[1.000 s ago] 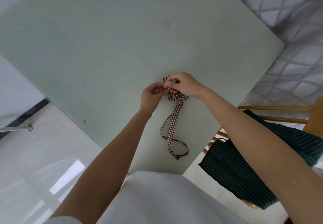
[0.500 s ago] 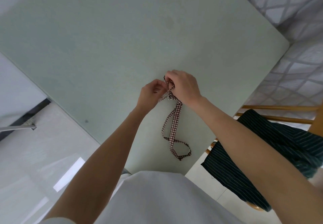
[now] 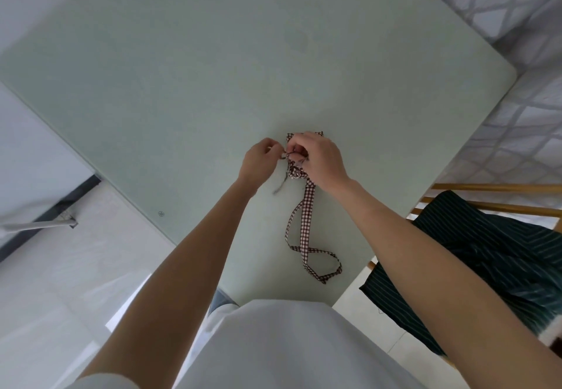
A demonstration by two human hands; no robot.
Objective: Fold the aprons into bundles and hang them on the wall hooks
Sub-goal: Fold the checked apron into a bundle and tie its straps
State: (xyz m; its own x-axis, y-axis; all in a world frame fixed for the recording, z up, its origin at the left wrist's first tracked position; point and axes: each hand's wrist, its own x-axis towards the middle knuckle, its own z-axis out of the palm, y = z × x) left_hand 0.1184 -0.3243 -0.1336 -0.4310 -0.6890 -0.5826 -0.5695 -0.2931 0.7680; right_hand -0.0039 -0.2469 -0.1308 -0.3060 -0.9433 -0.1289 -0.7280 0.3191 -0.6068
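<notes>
Pale green table [image 3: 213, 69] fills most of the view, with shiny white floor tiles [image 3: 60, 282] off to the left and a grey diamond-pattern rug or cover [image 3: 523, 121] on the right.

The checkered apron bundle [image 3: 296, 172] sits on the table toward the near right part, mostly hidden under the hands. It's a small wad of red-and-white gingham, and only bits of it peek out above and below the fingers. The right hand [image 3: 319, 157] is curled over the top of it, fingers gripping the fabric. The left hand [image 3: 258, 160] is right up against it from the left side, pinching what looks like a thin end of the tie at the bundle, so both hands are together on the same spot.

From under the bundle a long checkered strap [image 3: 305, 224] trails back toward the person and ends in a flat loop lying on the table near its front edge.

Further out to the right, a dark striped apron [image 3: 486, 267] is draped over a wooden chair [image 3: 498, 188] beside the table. The person's white shirt [image 3: 273, 349] fills the bottom of the frame.
</notes>
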